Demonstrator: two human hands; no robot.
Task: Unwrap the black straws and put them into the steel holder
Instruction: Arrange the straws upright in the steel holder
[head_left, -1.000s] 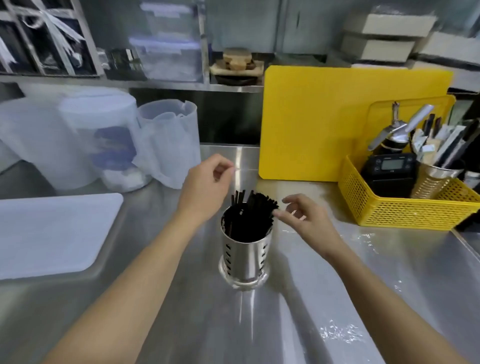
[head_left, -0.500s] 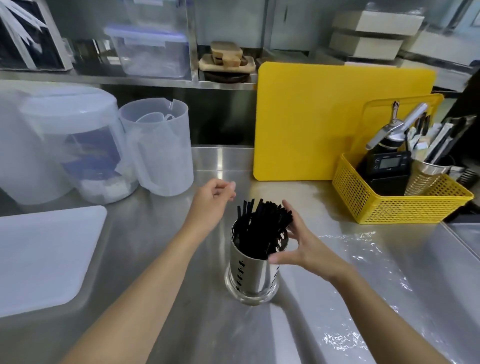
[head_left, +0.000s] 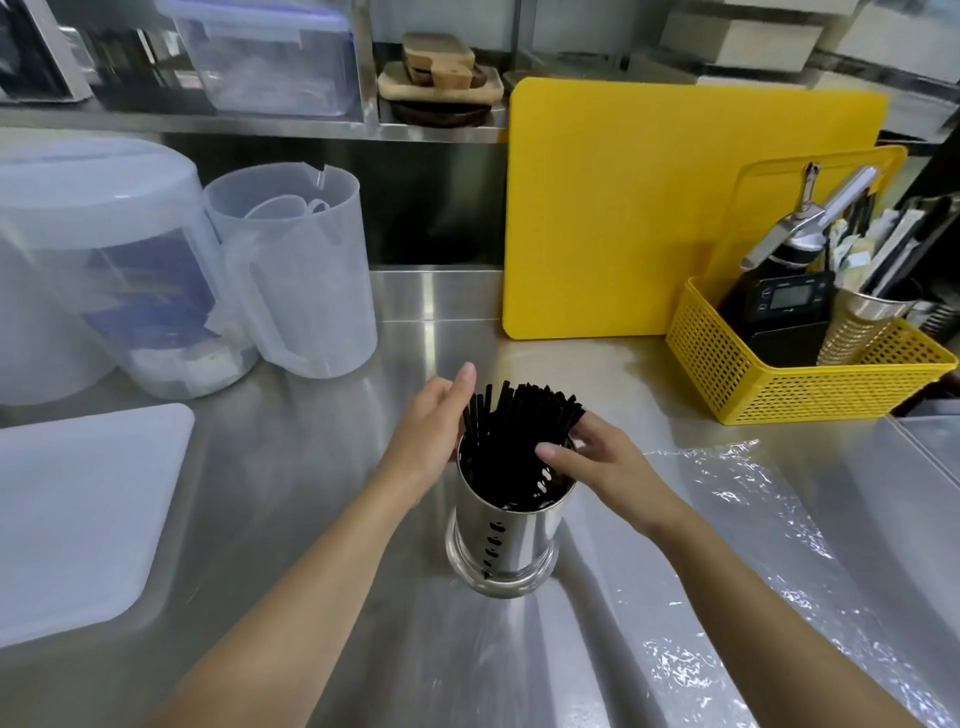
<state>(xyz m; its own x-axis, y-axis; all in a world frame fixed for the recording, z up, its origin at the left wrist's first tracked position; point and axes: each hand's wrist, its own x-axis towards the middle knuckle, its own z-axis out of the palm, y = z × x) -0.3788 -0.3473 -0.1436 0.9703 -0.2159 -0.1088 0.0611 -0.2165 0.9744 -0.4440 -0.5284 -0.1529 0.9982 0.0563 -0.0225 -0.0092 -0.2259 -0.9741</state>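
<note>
Black straws (head_left: 511, 441) (in steel holder (head_left: 506, 540)) between both hands' grip.

Glossy steel holder (head_left: 511, 540), matt straws (head_left: 511, 431)

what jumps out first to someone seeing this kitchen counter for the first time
The black straws bristle from the steel holder at the middle of the counter, with the left hand and right hand against them on either side. Behind, a big yellow cutting board leans upright, beside a yellow basket of tools at right.
</note>
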